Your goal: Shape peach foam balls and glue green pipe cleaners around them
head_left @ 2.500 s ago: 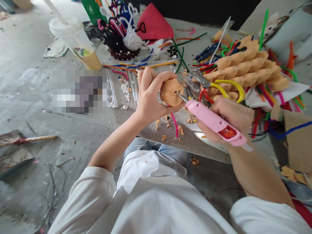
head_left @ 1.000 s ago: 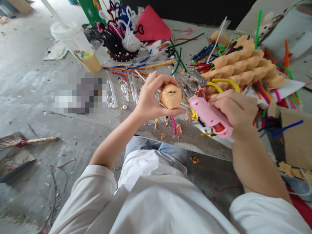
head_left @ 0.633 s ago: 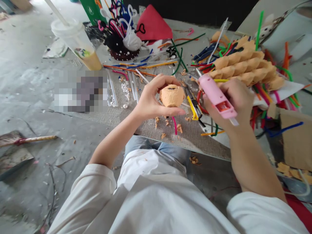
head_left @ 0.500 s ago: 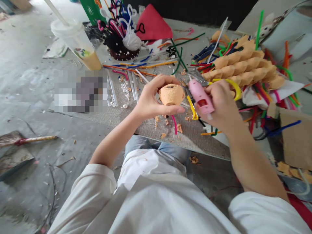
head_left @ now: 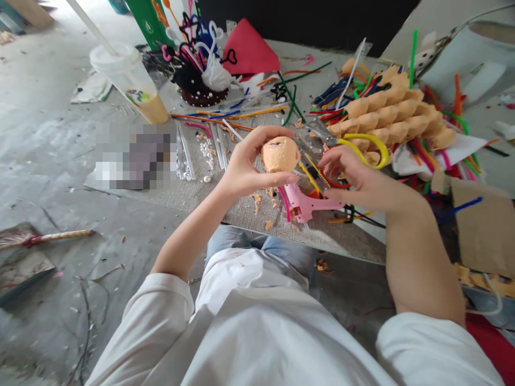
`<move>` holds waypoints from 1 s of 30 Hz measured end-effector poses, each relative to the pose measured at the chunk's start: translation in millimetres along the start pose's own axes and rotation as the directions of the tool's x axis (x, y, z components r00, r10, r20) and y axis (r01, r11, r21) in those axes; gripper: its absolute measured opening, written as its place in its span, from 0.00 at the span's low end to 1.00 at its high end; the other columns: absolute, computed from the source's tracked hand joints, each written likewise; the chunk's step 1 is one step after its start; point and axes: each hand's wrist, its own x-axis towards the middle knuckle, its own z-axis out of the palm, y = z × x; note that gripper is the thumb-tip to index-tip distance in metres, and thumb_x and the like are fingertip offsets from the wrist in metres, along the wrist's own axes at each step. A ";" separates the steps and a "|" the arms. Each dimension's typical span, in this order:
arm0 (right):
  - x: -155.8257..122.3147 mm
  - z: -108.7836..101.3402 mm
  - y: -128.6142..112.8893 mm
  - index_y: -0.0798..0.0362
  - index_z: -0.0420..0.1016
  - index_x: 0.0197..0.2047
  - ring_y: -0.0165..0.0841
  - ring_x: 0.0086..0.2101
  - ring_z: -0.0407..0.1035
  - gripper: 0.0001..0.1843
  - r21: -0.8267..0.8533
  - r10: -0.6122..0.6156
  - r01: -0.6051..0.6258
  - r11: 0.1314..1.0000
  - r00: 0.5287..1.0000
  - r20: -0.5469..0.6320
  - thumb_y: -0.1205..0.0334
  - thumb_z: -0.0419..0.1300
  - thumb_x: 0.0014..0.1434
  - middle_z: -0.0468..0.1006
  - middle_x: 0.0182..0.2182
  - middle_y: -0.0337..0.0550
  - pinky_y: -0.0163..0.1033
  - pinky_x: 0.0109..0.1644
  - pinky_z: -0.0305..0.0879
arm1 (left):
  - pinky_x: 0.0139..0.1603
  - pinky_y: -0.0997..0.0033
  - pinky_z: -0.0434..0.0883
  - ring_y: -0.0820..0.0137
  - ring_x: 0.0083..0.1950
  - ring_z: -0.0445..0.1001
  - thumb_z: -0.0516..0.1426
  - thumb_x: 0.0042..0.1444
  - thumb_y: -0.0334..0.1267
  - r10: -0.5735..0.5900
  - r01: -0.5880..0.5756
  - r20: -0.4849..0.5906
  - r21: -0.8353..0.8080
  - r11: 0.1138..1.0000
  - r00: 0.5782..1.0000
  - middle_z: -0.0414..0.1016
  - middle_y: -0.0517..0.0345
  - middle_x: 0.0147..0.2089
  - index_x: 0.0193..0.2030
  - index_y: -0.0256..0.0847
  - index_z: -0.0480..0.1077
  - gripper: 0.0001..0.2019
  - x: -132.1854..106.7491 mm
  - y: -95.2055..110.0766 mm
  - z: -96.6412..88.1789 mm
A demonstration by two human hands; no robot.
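Note:
My left hand is closed around a peach-coloured, rough foam piece, rounded with a dark slit on top. To its right, my right hand hovers over the tabletop with fingers curved apart, holding nothing that I can see. A pink glue gun lies on its side just below that hand. A yellow utility knife lies between the hands. Yellow-handled scissors rest behind my right fingers, and a red loop shows partly beneath them.
Peach egg-crate foam sits on a heap of pipe cleaners at the right. A cup with a straw stands at the back left. White beads, clear sticks and foam crumbs litter the table. A decorated brown base stands behind.
My right hand has let go of the glue gun, which now lies on the table nearer to me. The foam piece stays in my left hand, tilted slightly.

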 end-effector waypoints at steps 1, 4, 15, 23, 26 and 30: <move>0.6 -1.7 -0.1 0.45 0.69 0.52 0.35 0.40 0.73 0.17 -0.035 0.066 -0.069 0.997 0.995 -0.076 0.54 0.64 0.61 0.73 0.44 0.44 0.43 0.42 0.76 | 0.56 0.55 0.80 0.59 0.57 0.80 0.62 0.43 0.78 -0.018 0.018 -0.005 0.021 1.000 1.000 0.77 0.52 0.57 0.60 0.50 0.67 0.45 0.1 -5.2 -1.3; 2.0 0.6 4.0 0.47 0.69 0.40 0.44 0.46 0.73 0.04 -0.155 0.227 -0.280 0.948 0.930 -0.290 0.61 0.61 0.61 0.75 0.41 0.48 0.55 0.54 0.73 | 0.57 0.57 0.79 0.60 0.60 0.78 0.61 0.48 0.75 -0.044 0.048 -0.042 0.085 0.995 0.998 0.72 0.51 0.62 0.66 0.52 0.60 0.45 0.7 -22.9 -9.1; 30.7 3.6 6.2 0.63 0.64 0.58 0.63 0.61 0.64 0.32 -0.463 0.499 -0.618 0.635 0.786 -0.364 0.56 0.70 0.57 0.68 0.59 0.73 0.65 0.62 0.64 | 0.71 0.40 0.64 0.48 0.65 0.71 0.71 0.42 0.66 0.017 -0.002 -0.028 0.478 0.879 0.999 0.73 0.48 0.64 0.63 0.52 0.65 0.44 -0.1 -39.8 -27.6; 15.3 16.3 4.7 0.57 0.63 0.59 0.57 0.55 0.69 0.31 -0.485 0.493 -0.638 0.598 0.770 -0.406 0.59 0.66 0.55 0.73 0.53 0.66 0.60 0.55 0.68 | 0.62 0.51 0.77 0.54 0.67 0.76 0.67 0.48 0.68 0.102 -0.103 0.014 0.076 0.992 0.995 0.74 0.48 0.64 0.63 0.52 0.59 0.42 -1.8 -29.9 -16.9; 11.9 7.9 1.1 0.55 0.68 0.52 0.60 0.58 0.64 0.21 -0.462 0.415 -0.622 0.633 0.776 -0.476 0.55 0.64 0.59 0.68 0.57 0.69 0.64 0.60 0.64 | 0.63 0.48 0.77 0.54 0.66 0.77 0.69 0.46 0.67 0.088 -0.086 0.046 -0.047 0.995 0.995 0.75 0.48 0.64 0.62 0.51 0.60 0.42 -1.2 -26.2 -16.2; 13.8 -3.3 1.9 0.55 0.71 0.49 0.57 0.57 0.69 0.17 -0.347 0.568 -0.712 0.611 0.699 -0.435 0.63 0.65 0.56 0.72 0.54 0.66 0.62 0.63 0.65 | 0.63 0.47 0.78 0.55 0.64 0.79 0.70 0.46 0.65 0.111 -0.102 0.058 -0.136 0.985 0.992 0.76 0.50 0.62 0.61 0.51 0.60 0.41 -0.2 -27.2 -17.3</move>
